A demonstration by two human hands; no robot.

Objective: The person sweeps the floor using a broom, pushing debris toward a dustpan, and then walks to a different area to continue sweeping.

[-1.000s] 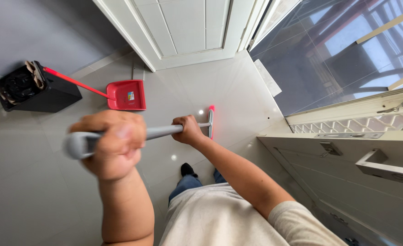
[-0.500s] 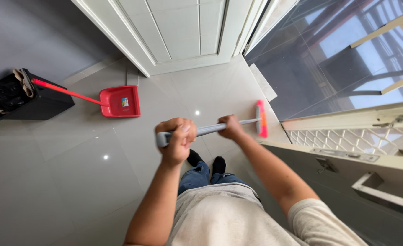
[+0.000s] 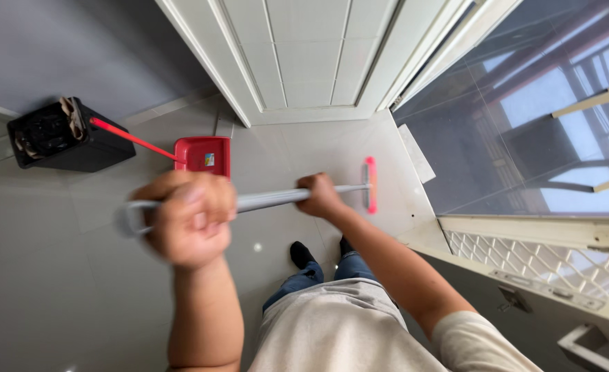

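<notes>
The left hand (image 3: pixel 191 217) is wrapped in a fist around the top end of the grey broom handle (image 3: pixel 270 199), close to the camera and blurred. The right hand (image 3: pixel 320 195) is curled tight around the same handle lower down, at about 3 o'clock from the left hand. The handle runs almost level across the picture toward 3 o'clock and ends at the red broom head (image 3: pixel 370 184), which stands as a narrow upright strip on the pale tiled floor (image 3: pixel 297 148).

Just past the broom head, toward 2 o'clock, a pale threshold strip (image 3: pixel 415 153) lies along the foot of the glass door (image 3: pixel 525 117); the head is near it but apart from it. At 12 o'clock from the hands the white panelled door (image 3: pixel 304 55) closes off the floor, with an open band of tiles between its lower edge and the handle.

At 10 o'clock from the right hand a red dustpan (image 3: pixel 203 156) sits on the floor, its long red handle leaning up to 10 o'clock against a black box (image 3: pixel 56 134) by the grey wall. At 4 o'clock a white lattice grille (image 3: pixel 545 265) and a ledge border the floor. The person's dark shoes (image 3: pixel 302 253) stand right below the handle, with bare tiles stretching off to 9 o'clock.
</notes>
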